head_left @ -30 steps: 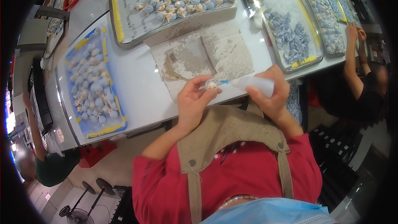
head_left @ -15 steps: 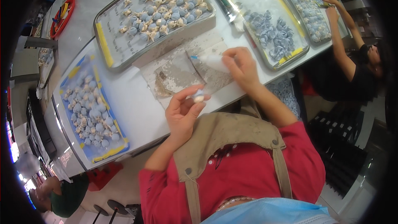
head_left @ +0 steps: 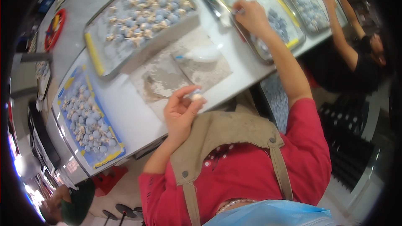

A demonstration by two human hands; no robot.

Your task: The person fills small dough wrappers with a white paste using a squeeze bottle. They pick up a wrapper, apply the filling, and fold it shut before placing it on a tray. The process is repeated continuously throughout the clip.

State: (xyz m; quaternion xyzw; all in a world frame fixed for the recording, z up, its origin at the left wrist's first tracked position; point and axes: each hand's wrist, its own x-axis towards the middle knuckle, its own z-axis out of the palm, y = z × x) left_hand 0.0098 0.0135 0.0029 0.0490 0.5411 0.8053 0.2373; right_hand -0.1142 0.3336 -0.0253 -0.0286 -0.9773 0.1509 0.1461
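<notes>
Between the fingertips of my left hand (head_left: 180, 111) is a small blue-and-cream ornament (head_left: 196, 96), held over the table's near edge. My right hand (head_left: 254, 19) reaches over the left side of a metal tray (head_left: 292, 42) with yellow tape, its fingers pinched together; what they hold, if anything, is too small to make out. Loose blue-grey petal-like pieces (head_left: 279, 25) lie in that tray, partly hidden by my forearm. A white squeeze bottle (head_left: 204, 55) with a blue tip lies on the stained board (head_left: 222, 68) in front of me.
A large metal tray (head_left: 95, 54) of blue-and-cream ornaments stands behind the board. At left sits a blue tray (head_left: 119, 148) with similar ones. Another filled tray (head_left: 307, 14) is at right, near a co-worker's arms (head_left: 345, 37). A red round dish (head_left: 54, 29) is far left.
My right hand has let go of the squeeze bottle, which now lies on the board, and moved up to the petal tray. My left hand still holds the ornament. The view has shifted slightly.
</notes>
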